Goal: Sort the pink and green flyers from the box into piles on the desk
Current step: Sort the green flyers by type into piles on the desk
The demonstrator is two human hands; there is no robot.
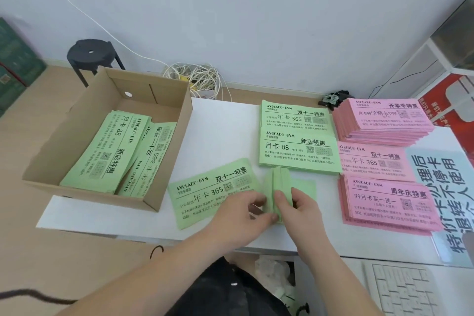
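Observation:
A bundle of green flyers (278, 182) stands on edge on the white desk (220, 126), gripped between my left hand (238, 215) and my right hand (298, 202). Under my left hand lies a loose green flyer (213, 187), face up. Two green piles (297, 133) sit behind the bundle. To the right are three pink piles (384, 161). The cardboard box (164, 156) at the left holds more green flyers (115, 151).
A large blue printed sheet (446, 202) lies under the pink piles at the right edge. A keyboard (405, 290) sits at the lower right. Behind the desk are a black stool (92, 55) and a tangle of white cable (195, 79) on the floor.

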